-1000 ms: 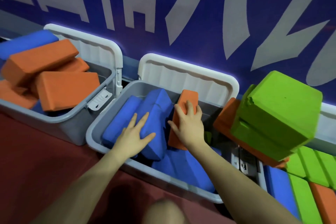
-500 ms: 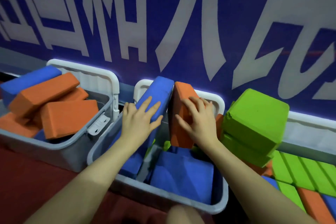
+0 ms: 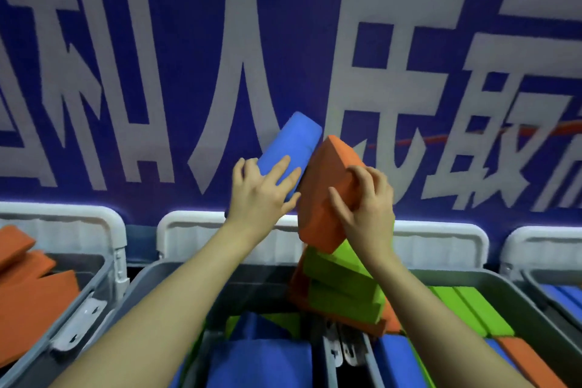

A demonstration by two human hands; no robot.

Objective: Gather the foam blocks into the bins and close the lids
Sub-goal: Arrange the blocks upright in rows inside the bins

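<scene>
My left hand (image 3: 261,195) holds a blue foam block (image 3: 291,143) up in the air, tilted, in front of the blue wall. Beside it my right hand (image 3: 365,208) grips an orange foam block (image 3: 324,192) with curled fingers; the two blocks touch at their upper ends. Both are held above the back of the middle grey bin (image 3: 170,274), which has blue blocks (image 3: 261,359) inside. The bin's white lid (image 3: 192,227) stands open against the wall. A stack of green blocks (image 3: 343,293) on an orange one leans over the bin's right side.
At the left is a grey bin (image 3: 91,280) with orange blocks (image 3: 28,296), its lid (image 3: 63,220) open. Right of the middle bin, another bin (image 3: 504,283) holds green, blue and orange blocks. A further bin (image 3: 541,287) shows at the far right edge.
Both hands have lifted the blue and the orange block out of the middle bin to well above its rim. The view has tilted upward toward the wall.
</scene>
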